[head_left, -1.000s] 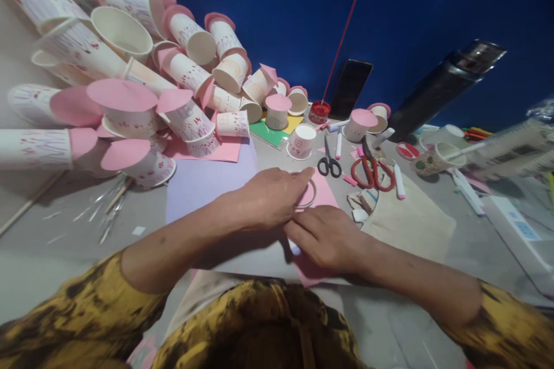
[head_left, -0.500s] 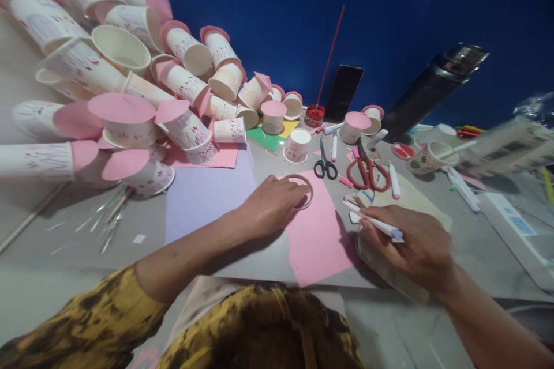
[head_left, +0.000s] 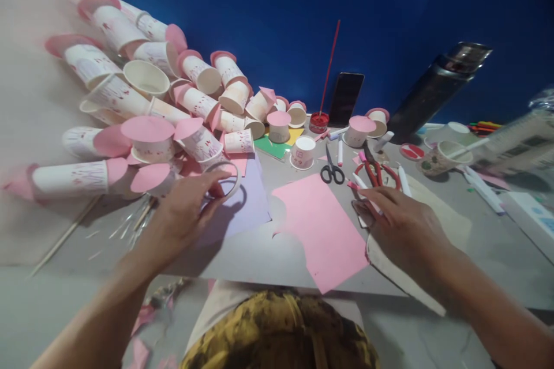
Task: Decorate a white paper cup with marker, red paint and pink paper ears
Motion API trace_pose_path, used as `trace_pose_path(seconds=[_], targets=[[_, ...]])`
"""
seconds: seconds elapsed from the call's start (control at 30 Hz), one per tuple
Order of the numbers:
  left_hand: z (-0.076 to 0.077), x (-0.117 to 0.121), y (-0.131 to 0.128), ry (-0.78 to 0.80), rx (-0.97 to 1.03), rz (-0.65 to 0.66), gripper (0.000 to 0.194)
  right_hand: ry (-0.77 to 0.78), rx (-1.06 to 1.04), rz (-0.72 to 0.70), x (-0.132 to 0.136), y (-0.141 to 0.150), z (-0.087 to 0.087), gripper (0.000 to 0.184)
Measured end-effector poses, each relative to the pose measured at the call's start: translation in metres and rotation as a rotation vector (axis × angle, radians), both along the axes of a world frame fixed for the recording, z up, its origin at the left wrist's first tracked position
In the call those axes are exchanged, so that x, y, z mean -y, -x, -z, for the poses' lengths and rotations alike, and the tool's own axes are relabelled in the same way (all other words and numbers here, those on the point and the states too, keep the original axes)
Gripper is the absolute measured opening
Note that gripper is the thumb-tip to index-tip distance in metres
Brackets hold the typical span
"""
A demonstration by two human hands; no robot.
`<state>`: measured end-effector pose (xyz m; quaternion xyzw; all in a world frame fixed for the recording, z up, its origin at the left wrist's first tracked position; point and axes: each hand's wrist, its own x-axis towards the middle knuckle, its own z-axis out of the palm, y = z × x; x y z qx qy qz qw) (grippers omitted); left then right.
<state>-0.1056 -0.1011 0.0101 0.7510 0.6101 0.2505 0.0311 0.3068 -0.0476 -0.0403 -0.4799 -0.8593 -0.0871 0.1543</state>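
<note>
"Landmark for this entry?"

"One pink sheet (head_left: 326, 233), notched along its left edge, long axis slanting from far left to near right."

"Left hand (head_left: 177, 213)?"

"Left of the pink sheet, palm turned inward, thumb and fingers pinched on a ring (head_left: 238, 180). Ring tilted, raised over a lavender sheet (head_left: 255, 207), its shadow falling apart from it."

"Right hand (head_left: 404, 228)?"

"Right of the pink sheet and the nearer of the two to it; back of hand up, forearm coming in from near right. Fingers slightly bent, little gap between them, at a white marker (head_left: 372, 203). Marker's long axis runs from far left to near right beneath the fingertips; whether gripped or merely touched, cannot tell."

"Adjacent stock?"

"Black-handled scissors (head_left: 332, 174), just beyond the pink sheet's far edge. One upturned white cup (head_left: 302, 153), farther beyond. Red-handled tool (head_left: 373, 176), beyond the sheet to the right, near the marker."
</note>
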Motion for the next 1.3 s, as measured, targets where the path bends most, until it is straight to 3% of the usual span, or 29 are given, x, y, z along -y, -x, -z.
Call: trace_pose_path(seconds=[0.1,0.2,0.33,0.4,0.43,0.57,0.67,0.8,0.93,1.1,1.3], targets=[[0.024,0.011,0.016,0.017,-0.081,-0.048,0.03,0.016,0.053,0.027,-0.008,0.003,0.004,0.035],[0.033,0.017,0.015,0.007,-0.185,-0.096,0.027,0.041,0.084,0.044,-0.016,0.005,0.008,0.035],[0.04,0.026,-0.014,-0.066,-0.167,-0.106,0.024,0.061,0.079,0.092,-0.024,0.007,0.01,0.04],[0.047,0.029,-0.039,-0.075,-0.104,0.042,0.024,0.068,0.073,0.099,-0.026,0.008,0.01,0.043],[0.05,0.03,-0.052,-0.033,-0.096,0.082,0.024,0.07,0.072,0.103,-0.027,0.009,0.01,0.043],[0.06,0.023,-0.092,0.205,-0.182,0.028,0.017,0.069,0.072,0.129,-0.028,0.012,0.011,0.039],[0.06,0.014,-0.103,0.31,-0.215,-0.008,0.016,0.071,0.07,0.134,-0.027,0.012,0.011,0.036],[0.057,0.008,-0.1,0.314,-0.186,0.015,0.024,0.083,0.037,0.132,-0.024,0.01,0.006,0.031],[0.049,0.01,-0.092,0.346,0.119,-0.04,0.027,0.124,0.015,0.124,-0.023,0.012,-0.003,0.031],[0.032,0.014,-0.083,0.452,0.681,-0.165,0.027,0.194,0.102,0.131,-0.026,0.026,-0.005,0.033],[0.028,0.018,-0.069,0.588,1.196,-0.128,0.04,0.179,0.058,0.025,-0.019,0.039,-0.013,0.045]])
